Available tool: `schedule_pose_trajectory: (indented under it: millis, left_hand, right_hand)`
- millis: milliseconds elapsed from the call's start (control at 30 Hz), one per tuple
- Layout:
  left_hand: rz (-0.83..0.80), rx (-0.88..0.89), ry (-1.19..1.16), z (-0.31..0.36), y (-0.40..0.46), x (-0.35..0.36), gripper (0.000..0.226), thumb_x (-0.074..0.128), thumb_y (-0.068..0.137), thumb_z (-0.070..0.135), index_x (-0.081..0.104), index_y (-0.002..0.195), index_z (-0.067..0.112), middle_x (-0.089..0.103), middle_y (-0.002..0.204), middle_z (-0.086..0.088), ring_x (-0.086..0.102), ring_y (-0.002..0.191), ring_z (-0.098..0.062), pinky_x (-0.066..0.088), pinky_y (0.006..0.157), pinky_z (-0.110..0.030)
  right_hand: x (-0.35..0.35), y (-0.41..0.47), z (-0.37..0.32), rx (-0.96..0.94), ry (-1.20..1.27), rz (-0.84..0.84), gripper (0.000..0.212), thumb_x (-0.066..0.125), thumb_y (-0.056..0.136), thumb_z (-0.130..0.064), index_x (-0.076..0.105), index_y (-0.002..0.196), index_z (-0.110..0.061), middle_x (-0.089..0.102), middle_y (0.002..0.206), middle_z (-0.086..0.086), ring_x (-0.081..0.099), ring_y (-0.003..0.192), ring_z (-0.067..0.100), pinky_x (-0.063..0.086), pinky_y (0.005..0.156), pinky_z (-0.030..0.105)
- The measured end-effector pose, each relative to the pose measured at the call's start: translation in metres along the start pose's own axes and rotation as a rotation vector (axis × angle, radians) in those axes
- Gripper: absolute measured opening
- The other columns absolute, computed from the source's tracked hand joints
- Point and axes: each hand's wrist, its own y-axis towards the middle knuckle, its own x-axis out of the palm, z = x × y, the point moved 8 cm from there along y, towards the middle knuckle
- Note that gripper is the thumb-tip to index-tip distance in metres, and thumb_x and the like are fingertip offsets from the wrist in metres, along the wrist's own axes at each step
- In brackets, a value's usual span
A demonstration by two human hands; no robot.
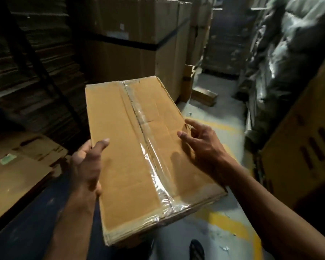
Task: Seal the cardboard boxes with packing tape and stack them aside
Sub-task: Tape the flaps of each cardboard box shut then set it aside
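You have a single view, worn on your head, looking forward and steeply down over your own forearms. It sits close to the work: the cardboard box (139, 147) fills the middle of the frame, with your left hand (86, 162) and right hand (201, 143) entering from the bottom edge. The wide lens bends the outer edges, taking in the stacked cartons (131, 40) straight ahead and the floor (219, 228) below on the right. No second view overlaps it
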Motion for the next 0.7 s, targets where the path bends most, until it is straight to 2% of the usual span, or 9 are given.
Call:
schedule_pose_trajectory:
  millis: [33,100,167,300,400,500,600,667,700]
  left_hand:
    - [-0.04,-0.016,0.044,-0.011,0.007,0.028,0.014,0.07,0.093,0.04,0.073,0.102,0.03,0.076,0.093,0.005,0.071,0.092,-0.02,0.057,0.082,-0.046]
    - [-0.105,-0.045,0.064,-0.025,0.009,0.092,0.02,0.069,0.095,0.037,0.074,0.11,0.024,0.079,0.09,0.005,0.074,0.082,-0.017,0.059,0.075,-0.04]
    - [-0.137,-0.067,0.074,-0.047,0.018,0.152,0.02,0.069,0.095,0.032,0.075,0.109,0.019,0.079,0.093,0.0,0.075,0.078,-0.016,0.06,0.073,-0.039]
    - [-0.256,-0.07,0.177,-0.088,0.041,0.282,0.018,0.066,0.097,0.032,0.074,0.107,0.019,0.079,0.092,0.006,0.074,0.075,-0.008,0.057,0.068,-0.035]
    - [-0.413,-0.193,0.208,-0.132,0.06,0.371,0.033,0.066,0.096,0.041,0.073,0.122,0.022,0.078,0.111,-0.003,0.075,0.099,-0.023,0.06,0.087,-0.05]
    - [-0.487,-0.436,0.216,-0.185,0.071,0.437,0.039,0.07,0.089,0.051,0.073,0.123,0.03,0.075,0.121,-0.004,0.067,0.116,-0.031,0.047,0.108,-0.059]
    - [-0.551,-0.626,0.165,-0.232,0.086,0.504,0.042,0.076,0.087,0.045,0.069,0.125,0.028,0.073,0.122,-0.01,0.066,0.116,-0.03,0.056,0.098,-0.053]
    - [-0.599,-0.699,0.158,-0.256,0.095,0.552,0.052,0.078,0.083,0.041,0.065,0.13,0.023,0.071,0.125,-0.014,0.067,0.113,-0.031,0.06,0.083,-0.046]
    - [-0.616,-0.728,0.162,-0.268,0.1,0.575,0.057,0.078,0.08,0.041,0.064,0.131,0.022,0.071,0.126,-0.014,0.068,0.112,-0.031,0.06,0.081,-0.045]
  right_hand:
    - [-0.024,0.005,0.012,0.018,0.009,0.03,0.046,0.069,0.099,-0.021,0.057,0.143,-0.031,0.077,0.103,-0.016,0.074,0.094,0.006,0.065,0.072,0.036]
    - [-0.08,0.017,0.033,0.009,0.0,0.12,0.05,0.07,0.098,-0.025,0.054,0.146,-0.029,0.074,0.101,-0.023,0.074,0.094,0.004,0.062,0.068,0.026]
    - [-0.135,0.038,0.067,0.037,-0.028,0.174,0.054,0.072,0.096,-0.032,0.053,0.147,-0.031,0.072,0.103,-0.026,0.074,0.095,0.004,0.062,0.073,0.025]
    - [-0.244,0.082,0.132,0.084,-0.102,0.24,0.065,0.075,0.09,-0.048,0.05,0.149,-0.036,0.069,0.129,-0.01,0.074,0.103,0.01,0.063,0.088,0.043]
    - [-0.32,0.106,0.157,0.12,-0.223,0.325,0.06,0.074,0.092,-0.048,0.055,0.146,-0.033,0.063,0.128,-0.013,0.067,0.108,0.007,0.058,0.092,0.031]
    - [-0.381,0.129,0.174,0.175,-0.38,0.363,0.051,0.07,0.092,-0.053,0.061,0.139,-0.036,0.068,0.126,-0.007,0.068,0.105,0.01,0.06,0.092,0.038]
    - [-0.447,0.161,0.202,0.255,-0.51,0.385,0.042,0.071,0.089,-0.053,0.065,0.13,-0.045,0.075,0.112,-0.004,0.071,0.091,0.012,0.062,0.084,0.04]
    - [-0.488,0.182,0.216,0.308,-0.552,0.364,0.029,0.077,0.088,-0.043,0.069,0.115,-0.049,0.076,0.088,-0.004,0.072,0.071,0.013,0.06,0.067,0.032]
    - [-0.509,0.192,0.224,0.34,-0.552,0.352,0.026,0.08,0.088,-0.037,0.071,0.11,-0.047,0.072,0.078,-0.005,0.071,0.061,0.014,0.056,0.058,0.03]
